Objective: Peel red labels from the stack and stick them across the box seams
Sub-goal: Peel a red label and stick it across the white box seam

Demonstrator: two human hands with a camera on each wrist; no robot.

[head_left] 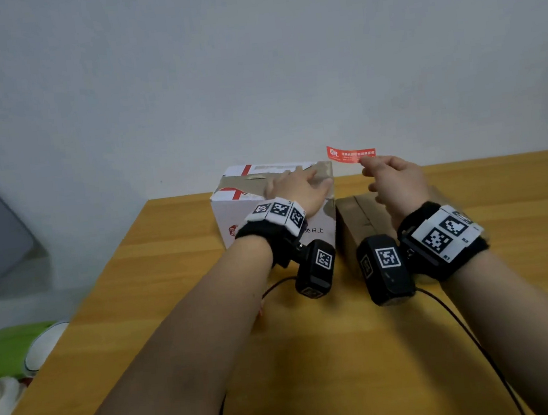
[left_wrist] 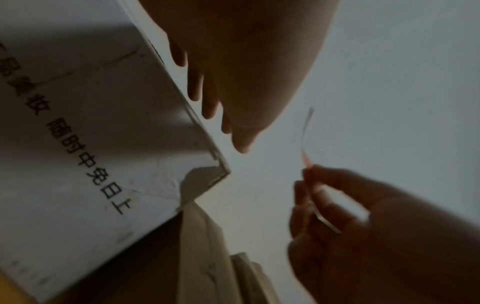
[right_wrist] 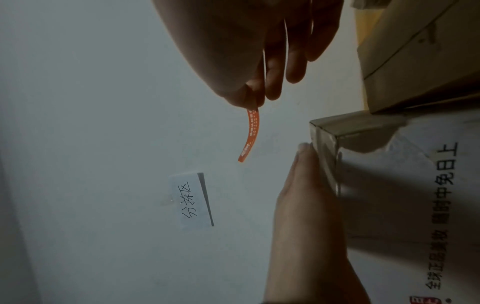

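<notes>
Red label point(head_left: 351, 154) held in the air, right of the white box's point(head_left: 257, 222) top corner and above the brown box point(head_left: 358, 222); white print on it too small to read. Right hand point(head_left: 395, 181) pinches its near end between thumb and forefinger. Left hand point(head_left: 297, 188) lies flat, fingers straight, on the white box's taped top. Box side reads "随时中免日上" in black. Both boxes sit on the wooden worktop point(head_left: 142, 322). Paper note point(right_wrist: 192, 200) on the wall, handwritten "分拣区".
</notes>
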